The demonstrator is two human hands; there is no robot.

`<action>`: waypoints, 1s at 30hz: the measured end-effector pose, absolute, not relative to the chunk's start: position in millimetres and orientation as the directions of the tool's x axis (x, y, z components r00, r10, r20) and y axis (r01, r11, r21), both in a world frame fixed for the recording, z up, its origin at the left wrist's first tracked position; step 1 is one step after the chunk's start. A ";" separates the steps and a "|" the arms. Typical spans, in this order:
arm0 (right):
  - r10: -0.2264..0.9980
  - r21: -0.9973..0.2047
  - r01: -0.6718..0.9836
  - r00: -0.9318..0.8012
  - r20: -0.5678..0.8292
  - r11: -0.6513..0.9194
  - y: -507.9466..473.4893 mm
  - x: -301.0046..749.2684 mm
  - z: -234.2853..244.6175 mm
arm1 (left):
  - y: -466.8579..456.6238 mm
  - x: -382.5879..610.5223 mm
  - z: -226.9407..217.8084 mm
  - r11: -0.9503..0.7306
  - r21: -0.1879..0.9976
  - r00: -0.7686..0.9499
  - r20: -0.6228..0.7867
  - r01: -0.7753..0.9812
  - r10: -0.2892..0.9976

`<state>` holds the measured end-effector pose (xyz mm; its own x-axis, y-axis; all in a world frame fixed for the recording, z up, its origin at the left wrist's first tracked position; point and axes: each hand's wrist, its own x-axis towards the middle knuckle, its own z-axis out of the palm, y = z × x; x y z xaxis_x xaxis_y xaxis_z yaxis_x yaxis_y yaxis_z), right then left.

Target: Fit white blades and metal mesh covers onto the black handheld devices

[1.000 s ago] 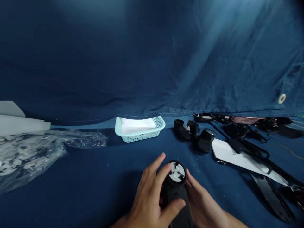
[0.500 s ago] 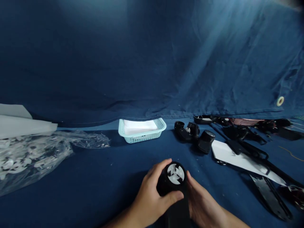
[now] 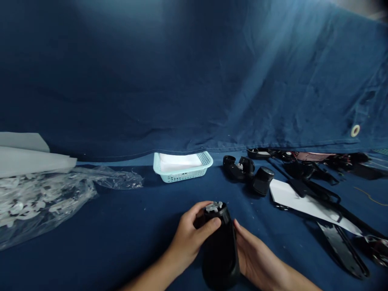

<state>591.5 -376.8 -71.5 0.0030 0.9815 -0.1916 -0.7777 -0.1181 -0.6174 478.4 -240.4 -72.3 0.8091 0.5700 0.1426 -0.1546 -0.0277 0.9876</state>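
Note:
A black plastic housing (image 3: 220, 254), rounded at its lower end, stands tilted between my two hands at the bottom centre. At its top sits a white three-armed plastic piece (image 3: 214, 207). My left hand (image 3: 189, 236) grips the housing near the top, thumb across the front and fingers behind. Against the housing's right side, my right hand (image 3: 256, 256) is curled, with its fingers partly hidden behind it.
A light-blue basket (image 3: 183, 176) holding white sheets lies ahead. On the left is a clear plastic bag (image 3: 45, 202) of white parts. Black round parts (image 3: 263, 181), a white strip (image 3: 312, 206) and black strips lie to the right. A blue curtain (image 3: 194, 81) hangs behind.
The black housing has tipped, so its long front now shows and the white piece is seen from the side. My left hand has shifted slightly left with it.

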 end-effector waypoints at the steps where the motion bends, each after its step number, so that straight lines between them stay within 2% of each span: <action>1: 0.982 -0.621 -0.776 0.011 -0.190 -0.111 -377.0 591.5 -72.2 | -239.6 478.6 -72.4 -0.019 0.988 0.804 0.134 -0.151 0.579; 5: 0.976 -0.626 -0.776 0.074 -0.205 -0.073 -378.2 590.8 -70.7 | -239.4 476.8 -68.1 -0.065 0.992 0.770 0.126 -0.109 0.626; 8: 0.969 -0.660 -0.750 0.124 -0.213 -0.049 -379.3 588.5 -65.3 | -243.0 473.8 -63.5 -0.217 0.970 0.764 0.219 -0.106 0.607; 12: 0.958 -0.765 -0.644 0.210 -0.196 -0.016 -384.9 585.1 -59.8 | -250.1 468.6 -60.8 -0.515 0.842 0.756 0.440 -0.160 0.484; 16: 0.929 -0.862 -0.507 0.316 -0.194 -0.008 -393.8 584.4 -60.3 | -254.7 464.2 -63.1 -0.688 0.693 0.730 0.581 -0.214 0.359; 19: 0.890 -0.937 -0.348 0.423 -0.169 -0.012 -395.6 584.9 -61.7 | -255.5 462.9 -65.7 -0.731 0.638 0.703 0.634 -0.240 0.322; 23: 0.883 -0.993 -0.120 0.468 -0.041 0.018 -391.6 586.5 -64.0 | -255.4 462.4 -68.7 -0.739 0.619 0.676 0.667 -0.267 0.315; 30: 0.891 -0.999 -0.053 0.453 -0.020 0.004 -390.0 589.9 -69.3 | -258.8 462.8 -70.9 -0.740 0.620 0.680 0.662 -0.261 0.315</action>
<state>589.9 -390.0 -69.3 0.4530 0.8913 -0.0203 -0.0530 0.0042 -0.9986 462.8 -258.8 -70.9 0.6804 0.3145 0.6619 -0.2605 -0.7404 0.6196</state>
